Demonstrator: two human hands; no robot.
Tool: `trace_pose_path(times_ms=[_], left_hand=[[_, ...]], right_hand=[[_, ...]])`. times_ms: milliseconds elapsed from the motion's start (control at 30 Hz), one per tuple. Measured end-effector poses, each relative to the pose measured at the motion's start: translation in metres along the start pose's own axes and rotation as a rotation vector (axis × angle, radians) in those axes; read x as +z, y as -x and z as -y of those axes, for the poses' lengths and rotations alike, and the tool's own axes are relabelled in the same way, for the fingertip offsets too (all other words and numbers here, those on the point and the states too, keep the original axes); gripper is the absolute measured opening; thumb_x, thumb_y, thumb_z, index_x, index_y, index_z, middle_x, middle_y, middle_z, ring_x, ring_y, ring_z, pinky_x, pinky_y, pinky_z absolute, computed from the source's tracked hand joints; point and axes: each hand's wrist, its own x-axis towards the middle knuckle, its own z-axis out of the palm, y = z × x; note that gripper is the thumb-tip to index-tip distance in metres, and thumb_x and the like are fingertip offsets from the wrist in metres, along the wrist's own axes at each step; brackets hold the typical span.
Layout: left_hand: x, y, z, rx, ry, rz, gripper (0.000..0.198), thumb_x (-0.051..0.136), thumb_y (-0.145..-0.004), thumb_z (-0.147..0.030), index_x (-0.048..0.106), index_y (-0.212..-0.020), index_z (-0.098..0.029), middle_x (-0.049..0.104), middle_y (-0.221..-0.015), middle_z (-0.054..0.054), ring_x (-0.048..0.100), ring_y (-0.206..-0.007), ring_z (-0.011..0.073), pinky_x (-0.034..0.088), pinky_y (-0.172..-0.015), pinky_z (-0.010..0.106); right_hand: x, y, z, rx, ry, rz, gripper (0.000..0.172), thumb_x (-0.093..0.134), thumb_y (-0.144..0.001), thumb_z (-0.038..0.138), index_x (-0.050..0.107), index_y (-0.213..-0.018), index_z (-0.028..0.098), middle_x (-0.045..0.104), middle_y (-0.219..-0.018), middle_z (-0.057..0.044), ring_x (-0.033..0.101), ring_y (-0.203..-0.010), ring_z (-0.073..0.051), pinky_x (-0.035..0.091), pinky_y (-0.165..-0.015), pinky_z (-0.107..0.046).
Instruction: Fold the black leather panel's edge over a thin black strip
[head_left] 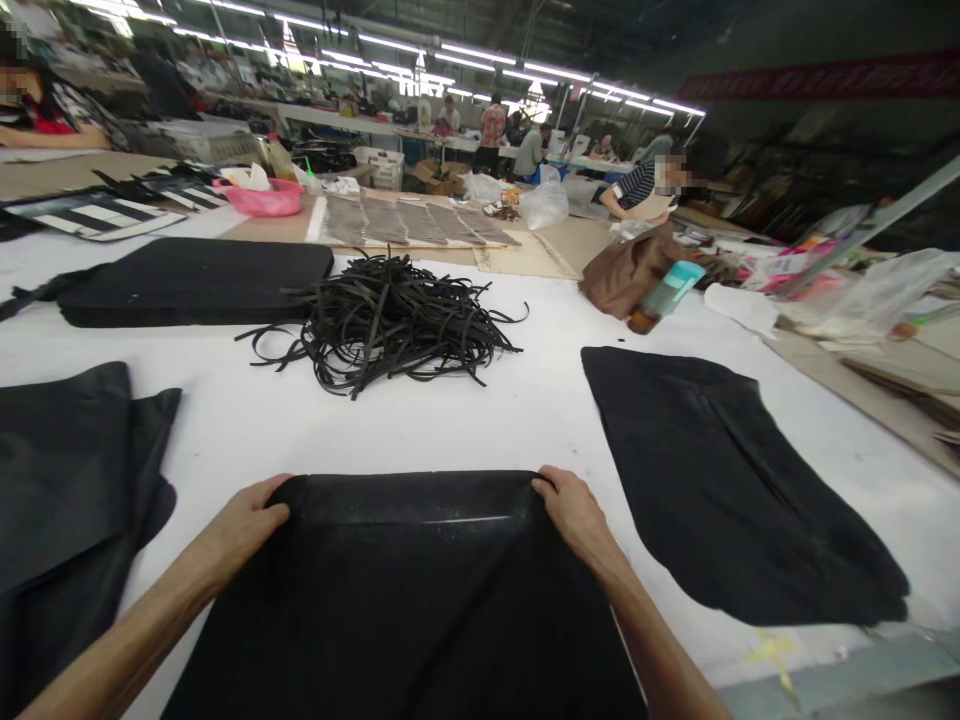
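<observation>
Sheet of black, leather-like material at bottom centre, over the near part of the white-topped table, running out of view below. Cannot tell whether flat on the surface or raised a little. Held at both far corners: left hand pinching the left one, thumb on top, fingers around the edge; right hand closed on the right one in a similar pinch. Between the two grips, a nearly straight far edge, a pale streak of shine just below, and a diagonal wrinkle lower down. By judgement, a step of drawing the sheet straight by its corners; seems to call next for even tension from both sides, without deepening that wrinkle. Farther out, to the right, a creased black piece; to the left, overlapping black pieces; beyond, a tangled pile of black strips beside a stack of black panels. Farther still, a tilted, teal-capped bottle just beside a brown bag, with no brand legible. On the red banner at the back, pale characters too blurred to read; on a cream sheet, faint marks, likewise unreadable.
</observation>
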Motion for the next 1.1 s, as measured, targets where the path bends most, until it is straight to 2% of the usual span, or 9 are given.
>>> trace_pose_path(times_ms=[200, 300, 433, 500, 567, 667, 767, 900, 1100], left_hand=[[0.012, -0.001, 0.010, -0.083, 0.190, -0.186, 0.035, 0.047, -0.057, -0.015, 0.054, -0.090, -0.023, 0.063, -0.065, -0.005, 0.061, -0.066, 0.0194, 0.050, -0.059, 0.026], [0.017, 0.001, 0.011, -0.163, 0.375, -0.176, 0.036, 0.045, -0.059, -0.012, 0.055, -0.091, -0.024, 0.064, -0.063, -0.008, 0.061, -0.066, 0.0177, 0.049, -0.062, 0.026], [0.021, 0.007, 0.004, -0.318, 0.590, -0.140, 0.020, 0.048, -0.069, -0.020, 0.059, -0.086, -0.023, 0.066, -0.065, -0.008, 0.061, -0.068, 0.0185, 0.050, -0.062, 0.029], [0.022, 0.012, -0.001, -0.363, 0.648, -0.116, 0.016, 0.053, -0.071, -0.032, 0.062, -0.081, -0.022, 0.068, -0.070, -0.006, 0.062, -0.071, 0.0205, 0.050, -0.063, 0.031], [0.021, 0.016, -0.005, -0.364, 0.649, -0.041, 0.022, 0.061, -0.065, -0.040, 0.064, -0.077, -0.022, 0.068, -0.072, -0.006, 0.062, -0.073, 0.0226, 0.051, -0.064, 0.032], [0.020, 0.019, -0.008, -0.348, 0.612, 0.055, 0.031, 0.073, -0.053, -0.038, 0.065, -0.078, -0.022, 0.068, -0.070, -0.006, 0.063, -0.075, 0.0246, 0.051, -0.068, 0.033], [0.022, 0.018, -0.008, -0.347, 0.653, 0.044, 0.032, 0.074, -0.055, -0.036, 0.065, -0.082, -0.022, 0.069, -0.074, -0.005, 0.063, -0.079, 0.0250, 0.051, -0.072, 0.033], [0.025, 0.013, -0.005, -0.358, 0.687, -0.027, 0.029, 0.072, -0.062, -0.037, 0.064, -0.085, -0.021, 0.069, -0.078, -0.002, 0.064, -0.080, 0.0254, 0.052, -0.072, 0.035], [0.023, 0.005, 0.000, -0.303, 0.605, -0.129, 0.040, 0.079, -0.052, -0.034, 0.066, -0.087, -0.021, 0.070, -0.083, 0.001, 0.064, -0.078, 0.0272, 0.054, -0.071, 0.036]], right_hand=[[0.002, 0.004, 0.001, -0.109, -0.217, -0.015, 0.020, 0.036, -0.082, 0.029, 0.053, -0.077, 0.021, 0.061, -0.078, -0.002, 0.055, -0.081, -0.019, 0.041, -0.075, -0.030], [0.000, 0.009, 0.002, -0.129, -0.449, 0.046, 0.024, 0.038, -0.084, 0.037, 0.053, -0.075, 0.020, 0.058, -0.072, 0.000, 0.054, -0.075, -0.018, 0.043, -0.068, -0.028], [-0.004, 0.010, -0.002, -0.056, -0.922, 0.302, 0.032, 0.050, -0.081, 0.049, 0.057, -0.077, 0.018, 0.059, -0.069, 0.000, 0.055, -0.069, -0.017, 0.043, -0.067, -0.029], [-0.006, 0.007, -0.006, -0.033, -1.078, 0.453, 0.031, 0.060, -0.075, 0.046, 0.060, -0.084, 0.016, 0.062, -0.073, -0.001, 0.057, -0.071, -0.017, 0.044, -0.071, -0.029], [-0.010, 0.004, -0.011, -0.021, -1.170, 0.598, 0.036, 0.071, -0.065, 0.039, 0.062, -0.091, 0.015, 0.064, -0.078, -0.002, 0.058, -0.072, -0.017, 0.044, -0.072, -0.029], [-0.016, 0.000, -0.014, -0.019, -1.213, 0.757, 0.050, 0.077, -0.054, 0.026, 0.061, -0.100, 0.016, 0.066, -0.084, -0.003, 0.060, -0.074, -0.017, 0.045, -0.074, -0.030], [-0.021, -0.002, -0.015, -0.033, -1.209, 0.835, 0.055, 0.075, -0.053, 0.016, 0.060, -0.105, 0.016, 0.066, -0.087, -0.003, 0.061, -0.078, -0.018, 0.045, -0.076, -0.031], [-0.024, -0.002, -0.015, -0.028, -1.191, 0.856, 0.053, 0.072, -0.054, 0.011, 0.061, -0.105, 0.015, 0.067, -0.086, -0.003, 0.061, -0.079, -0.018, 0.046, -0.076, -0.030], [-0.019, -0.006, -0.020, 0.017, -1.199, 0.788, 0.051, 0.071, -0.053, 0.008, 0.063, -0.103, 0.013, 0.068, -0.082, -0.004, 0.062, -0.073, -0.016, 0.047, -0.073, -0.027]])
